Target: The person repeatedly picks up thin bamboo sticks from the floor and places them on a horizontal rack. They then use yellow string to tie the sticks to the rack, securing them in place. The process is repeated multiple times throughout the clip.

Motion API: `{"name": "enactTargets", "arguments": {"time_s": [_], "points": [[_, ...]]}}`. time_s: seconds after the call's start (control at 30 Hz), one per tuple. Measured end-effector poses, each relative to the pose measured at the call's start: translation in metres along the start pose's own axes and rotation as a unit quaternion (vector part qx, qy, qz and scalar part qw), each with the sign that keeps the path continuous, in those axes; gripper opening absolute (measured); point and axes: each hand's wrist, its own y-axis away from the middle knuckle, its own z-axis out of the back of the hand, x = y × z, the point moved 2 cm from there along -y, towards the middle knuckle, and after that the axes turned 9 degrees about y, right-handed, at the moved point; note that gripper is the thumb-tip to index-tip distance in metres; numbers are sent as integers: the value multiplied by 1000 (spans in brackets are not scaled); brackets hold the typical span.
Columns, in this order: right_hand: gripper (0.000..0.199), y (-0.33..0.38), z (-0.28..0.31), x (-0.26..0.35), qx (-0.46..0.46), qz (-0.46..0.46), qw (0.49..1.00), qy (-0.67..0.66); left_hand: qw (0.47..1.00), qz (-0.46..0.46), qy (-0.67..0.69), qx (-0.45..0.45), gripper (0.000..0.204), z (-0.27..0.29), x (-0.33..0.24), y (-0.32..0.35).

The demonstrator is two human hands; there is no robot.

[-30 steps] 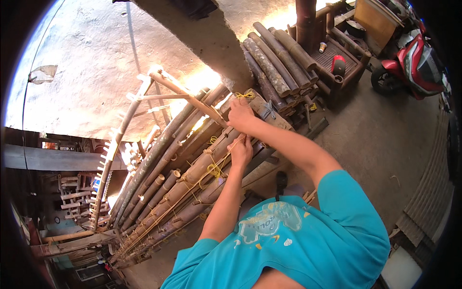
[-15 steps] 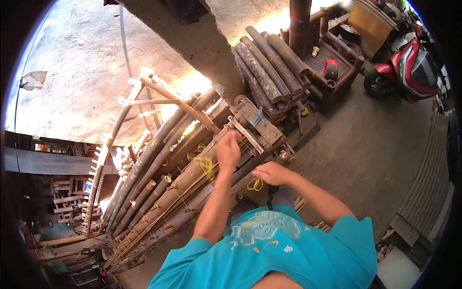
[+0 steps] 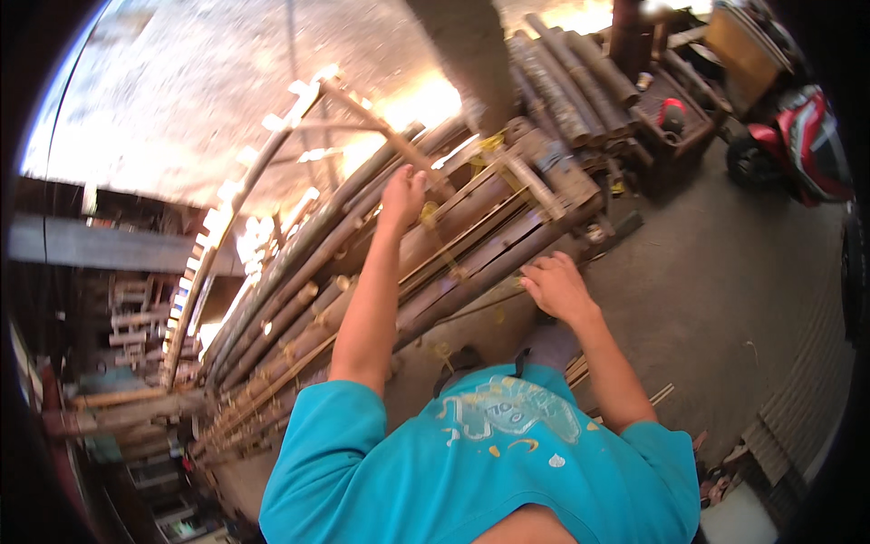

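My left hand [image 3: 401, 198] is raised over the bamboo poles, its fingers curled in. What it holds, if anything, I cannot make out. Close beside it, a bundle of yellow string [image 3: 429, 214] hangs on a thick bamboo pole [image 3: 471, 201]. My right hand [image 3: 555, 286] is at the near side of a split bamboo pole [image 3: 494, 272], its fingers half bent and apart. These poles lie lengthwise in front of me, with thin strips along them. A wooden block frame [image 3: 555, 172] stands at their right end.
Cut bamboo lengths [image 3: 580, 86] are stacked beyond the block. A bamboo bench [image 3: 675, 118] with a red object and a red motorcycle [image 3: 807, 145] stand at the right. A pegged bamboo frame [image 3: 204, 258] rises at the left. Corrugated sheets [image 3: 802, 381] lie at the lower right.
The view has shifted, so the scene sits farther right and higher. My left hand has moved left along the poles, away from the block. My right hand's fingers have loosened from a closed grip.
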Motion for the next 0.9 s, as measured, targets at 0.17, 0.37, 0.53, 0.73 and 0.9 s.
{"name": "enactTargets", "arguments": {"time_s": [0.17,0.37,0.53,0.73,0.9], "points": [[28,6,-36,143,208,7,938,-278,986,89,-139,36,34,152,91,138],[28,31,-174,238,115,-432,336,-829,993,45,-84,76,31,114,113,227],[10,-66,-148,299,-136,-293,593,-738,990,-87,-112,0,21,100,133,233],[53,-180,-129,302,238,21,965,107,982,-136,83,-99,13,104,135,222],[53,-196,-131,270,301,-108,850,-419,999,-34,-6,-9,22,114,123,228]]}}
